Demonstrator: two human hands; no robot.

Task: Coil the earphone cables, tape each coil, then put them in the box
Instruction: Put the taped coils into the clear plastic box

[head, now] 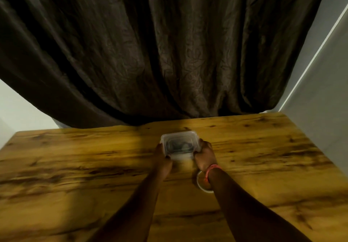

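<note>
A small clear plastic box (178,137) with its lid on sits on the wooden table (75,166) near the middle. Dark coiled earphone cables (178,145) show dimly through the lid. My left hand (162,159) grips the box's left side with curled fingers. My right hand (205,155) grips its right side, thumb at the near corner. A roll of clear tape (200,182) lies on the table just under my right wrist, partly hidden by it. The picture is somewhat blurred.
A dark brown curtain (150,53) hangs behind the table's far edge. A pale wall (320,110) stands close on the right. A pink band (210,172) circles my right wrist.
</note>
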